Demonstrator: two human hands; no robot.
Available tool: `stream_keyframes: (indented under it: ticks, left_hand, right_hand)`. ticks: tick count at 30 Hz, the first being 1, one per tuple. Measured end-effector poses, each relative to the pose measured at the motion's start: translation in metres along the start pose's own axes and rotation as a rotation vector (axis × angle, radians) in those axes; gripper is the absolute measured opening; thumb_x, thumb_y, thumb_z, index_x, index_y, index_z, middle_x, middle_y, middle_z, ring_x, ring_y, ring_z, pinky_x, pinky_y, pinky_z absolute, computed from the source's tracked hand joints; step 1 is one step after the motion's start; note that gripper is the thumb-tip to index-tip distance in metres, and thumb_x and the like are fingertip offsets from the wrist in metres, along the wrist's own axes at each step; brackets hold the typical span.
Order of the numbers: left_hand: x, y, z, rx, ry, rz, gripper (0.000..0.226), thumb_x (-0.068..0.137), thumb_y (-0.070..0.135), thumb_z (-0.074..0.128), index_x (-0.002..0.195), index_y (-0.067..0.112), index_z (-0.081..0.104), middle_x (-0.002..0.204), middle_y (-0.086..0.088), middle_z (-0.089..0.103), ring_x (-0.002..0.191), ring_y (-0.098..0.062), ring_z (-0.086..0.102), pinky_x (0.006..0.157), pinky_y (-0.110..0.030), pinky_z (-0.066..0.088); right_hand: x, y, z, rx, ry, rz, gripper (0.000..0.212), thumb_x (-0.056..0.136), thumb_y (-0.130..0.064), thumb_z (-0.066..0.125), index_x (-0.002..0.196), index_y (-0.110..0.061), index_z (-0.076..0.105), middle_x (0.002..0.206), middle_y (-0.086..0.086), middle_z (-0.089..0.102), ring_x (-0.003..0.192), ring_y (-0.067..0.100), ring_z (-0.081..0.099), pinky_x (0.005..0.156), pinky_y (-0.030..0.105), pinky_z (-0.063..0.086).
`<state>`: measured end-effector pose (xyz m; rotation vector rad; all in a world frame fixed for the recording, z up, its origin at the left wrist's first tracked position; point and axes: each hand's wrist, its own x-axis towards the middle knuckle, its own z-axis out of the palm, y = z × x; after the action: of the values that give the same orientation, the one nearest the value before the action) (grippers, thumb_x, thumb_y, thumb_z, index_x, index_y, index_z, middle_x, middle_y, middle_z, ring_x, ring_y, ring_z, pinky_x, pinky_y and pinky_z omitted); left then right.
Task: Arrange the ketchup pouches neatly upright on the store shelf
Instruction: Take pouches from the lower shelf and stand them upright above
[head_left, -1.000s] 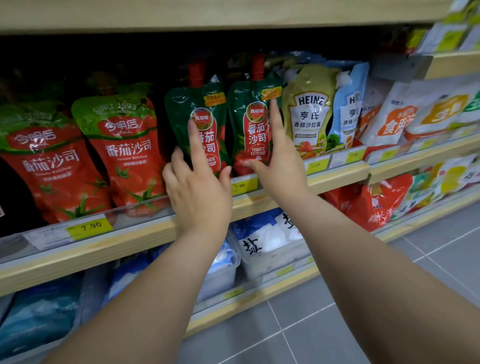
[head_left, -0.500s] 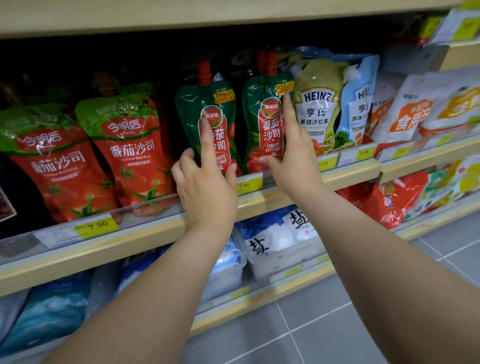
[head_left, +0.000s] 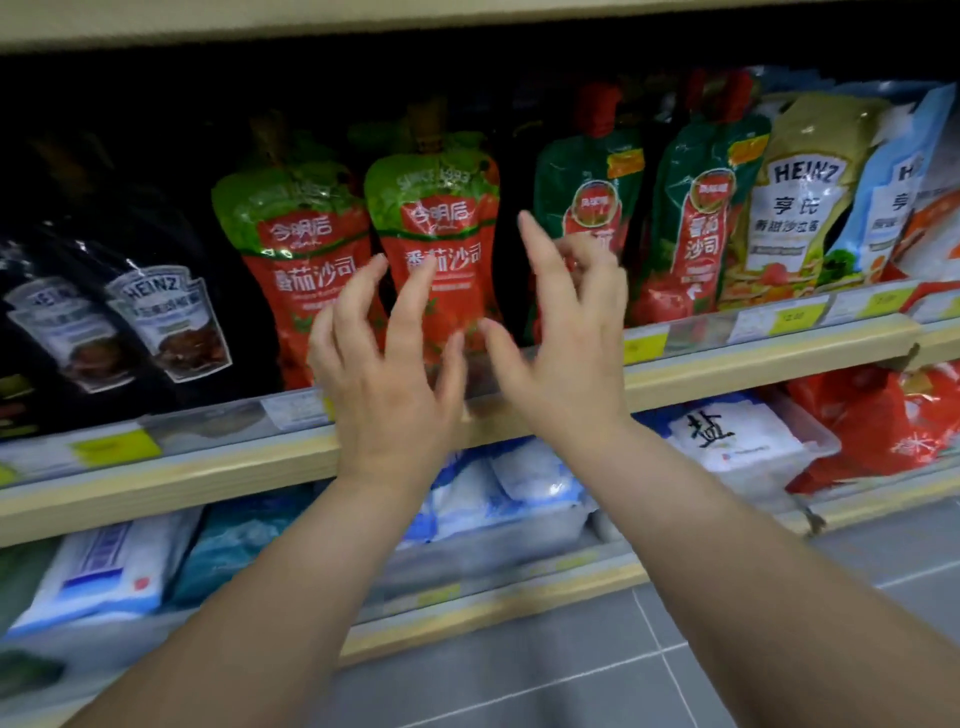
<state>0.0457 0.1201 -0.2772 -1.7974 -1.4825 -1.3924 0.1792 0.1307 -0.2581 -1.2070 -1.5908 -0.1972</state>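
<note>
Two red ketchup pouches with light green tops stand upright on the wooden shelf, one on the left and one beside it. Right of them stand two dark green ketchup pouches, one partly behind my right hand and another. My left hand is open with spread fingers, in front of the lower part of the light green pair. My right hand is open too, in front of the gap between the red pouch and the dark green pouch. Neither hand holds anything.
Black Heinz pouches lean at the far left. Yellow-green Heinz salad dressing and a blue Heinz pouch stand at the right. The shelf below holds white salt bags and red packs. Grey floor tiles lie beneath.
Both hands have let go of the two dark green pouches and moved left, fingers now spread in front of the light green pair. The view has swung left, and black Heinz pouches now show.
</note>
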Motion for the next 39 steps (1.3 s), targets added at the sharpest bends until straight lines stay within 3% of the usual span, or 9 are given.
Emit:
stream_keyframes:
  ticks: [5, 9, 14, 23, 26, 28, 31, 35, 39]
  left_hand:
    - [0.007, -0.036, -0.021, -0.004, 0.027, -0.22, 0.07, 0.085, 0.033, 0.064, 0.145, 0.018, 0.03, 0.147, -0.02, 0.028, 0.129, -0.038, 0.03, 0.11, -0.043, 0.023]
    - [0.007, -0.045, -0.024, -0.081, -0.034, -0.357, 0.086, 0.08, 0.037, 0.071, 0.148, 0.027, 0.019, 0.149, -0.017, 0.023, 0.131, -0.034, 0.029, 0.106, -0.049, 0.034]
    - [0.01, -0.053, -0.024, -0.123, -0.11, -0.333, 0.096, 0.077, 0.047, 0.072, 0.148, 0.039, 0.007, 0.125, -0.005, 0.053, 0.114, -0.024, 0.053, 0.098, -0.052, 0.043]
    - [0.013, -0.06, -0.032, -0.228, -0.176, -0.315, 0.09, 0.08, 0.047, 0.069, 0.148, 0.042, 0.009, 0.13, -0.001, 0.053, 0.116, -0.017, 0.052, 0.093, -0.046, 0.048]
    - [0.007, -0.059, -0.035, -0.149, -0.158, -0.285, 0.086, 0.083, 0.046, 0.068, 0.149, 0.033, 0.014, 0.137, -0.008, 0.045, 0.123, -0.024, 0.043, 0.103, -0.044, 0.039]
    - [-0.004, -0.053, -0.039, -0.107, -0.084, -0.21, 0.075, 0.085, 0.044, 0.066, 0.146, 0.024, 0.028, 0.139, -0.013, 0.04, 0.124, -0.025, 0.035, 0.107, -0.032, 0.027]
    - [-0.04, -0.044, -0.041, -0.214, -0.071, 0.022, 0.049, 0.087, 0.032, 0.066, 0.129, 0.012, 0.05, 0.123, -0.015, 0.051, 0.115, -0.021, 0.042, 0.102, -0.023, 0.025]
    - [-0.105, -0.041, -0.036, -0.345, -0.293, 0.046, 0.03, 0.085, 0.022, 0.065, 0.11, 0.006, 0.061, 0.106, -0.013, 0.06, 0.103, -0.021, 0.05, 0.093, -0.022, 0.029]
    - [-0.146, -0.041, -0.031, -0.381, -0.592, -0.09, 0.032, 0.086, 0.021, 0.064, 0.113, 0.006, 0.061, 0.106, -0.011, 0.061, 0.097, -0.026, 0.055, 0.091, -0.03, 0.038]
  right_hand:
    - [-0.006, -0.034, 0.03, -0.021, -0.158, 0.006, 0.098, 0.071, -0.034, 0.078, 0.148, -0.033, 0.017, 0.14, 0.017, 0.029, 0.123, 0.032, 0.033, 0.105, 0.047, 0.036]
    - [-0.006, -0.044, 0.039, -0.023, -0.145, 0.074, 0.111, 0.069, -0.033, 0.082, 0.147, -0.039, 0.004, 0.145, 0.018, 0.02, 0.127, 0.033, 0.032, 0.104, 0.046, 0.038]
    - [-0.003, -0.044, 0.037, -0.011, -0.193, 0.17, 0.114, 0.072, -0.033, 0.08, 0.143, -0.047, -0.009, 0.132, 0.013, 0.042, 0.103, 0.031, 0.056, 0.083, 0.05, 0.052]
    - [0.003, -0.04, 0.033, 0.059, -0.244, 0.223, 0.115, 0.075, -0.021, 0.078, 0.14, -0.051, -0.011, 0.13, 0.009, 0.045, 0.098, 0.029, 0.058, 0.083, 0.051, 0.052]
    - [-0.003, -0.04, 0.029, 0.052, -0.22, 0.216, 0.107, 0.077, -0.027, 0.077, 0.146, -0.044, -0.003, 0.133, 0.011, 0.042, 0.111, 0.028, 0.05, 0.095, 0.049, 0.045]
    - [-0.016, -0.04, 0.024, 0.051, -0.133, 0.162, 0.09, 0.08, -0.03, 0.073, 0.148, -0.032, 0.015, 0.132, 0.013, 0.043, 0.118, 0.026, 0.041, 0.102, 0.04, 0.036]
    - [-0.058, -0.031, 0.015, 0.085, -0.05, 0.06, 0.052, 0.085, -0.024, 0.066, 0.132, -0.013, 0.048, 0.112, 0.011, 0.057, 0.105, 0.023, 0.049, 0.093, 0.031, 0.036]
    - [-0.13, -0.001, 0.005, 0.066, -0.285, 0.072, 0.024, 0.08, -0.015, 0.064, 0.103, -0.008, 0.065, 0.086, 0.009, 0.066, 0.081, 0.027, 0.059, 0.076, 0.04, 0.045]
    - [-0.166, 0.027, -0.002, 0.02, -0.549, 0.279, 0.03, 0.078, -0.01, 0.069, 0.108, -0.007, 0.065, 0.09, 0.011, 0.068, 0.081, 0.028, 0.061, 0.079, 0.033, 0.043]
